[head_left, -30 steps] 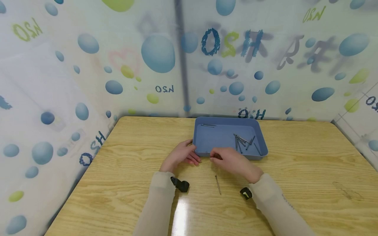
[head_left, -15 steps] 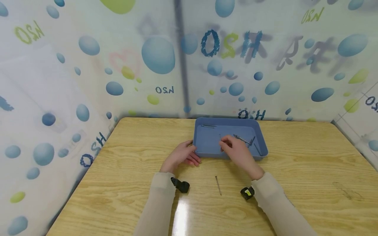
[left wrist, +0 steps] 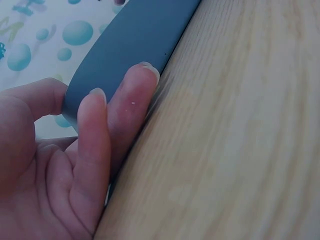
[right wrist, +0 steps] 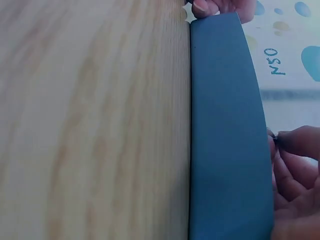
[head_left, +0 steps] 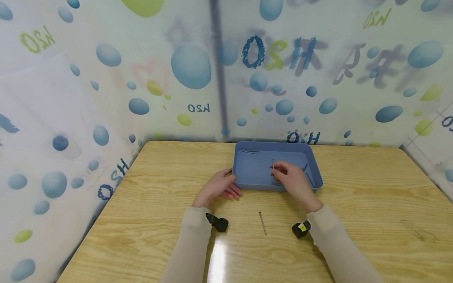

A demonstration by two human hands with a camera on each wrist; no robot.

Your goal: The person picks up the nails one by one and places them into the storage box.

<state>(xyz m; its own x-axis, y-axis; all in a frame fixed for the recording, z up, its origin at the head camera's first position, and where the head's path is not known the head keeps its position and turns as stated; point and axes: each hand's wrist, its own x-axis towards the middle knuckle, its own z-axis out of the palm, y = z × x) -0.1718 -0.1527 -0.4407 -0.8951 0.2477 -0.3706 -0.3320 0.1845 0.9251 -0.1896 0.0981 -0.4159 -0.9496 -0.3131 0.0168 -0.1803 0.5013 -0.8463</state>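
Note:
A blue shallow tray (head_left: 255,173) stands at the table's back edge. My left hand (head_left: 219,184) holds its front-left corner, and in the left wrist view fingers (left wrist: 132,100) lie along the outer wall. My right hand (head_left: 291,179) is over the tray's right half, pinching a thin metal nail (head_left: 273,163) between thumb and fingertips. In the right wrist view the front wall (right wrist: 225,130) hides most of that nail. Two thin nails (head_left: 251,151) lie at the tray's back left. More nails (head_left: 309,175) show at the right, partly hidden behind my right hand.
One loose nail (head_left: 262,223) lies on the wooden table (head_left: 170,173) in front of the tray, between my forearms. A patterned curtain (head_left: 191,118) hangs right behind the table's back edge and along its left side.
My right hand has moved from the tray's front edge up over the tray and then rightward, carrying the nail toward the pile. My left hand stays at the corner.

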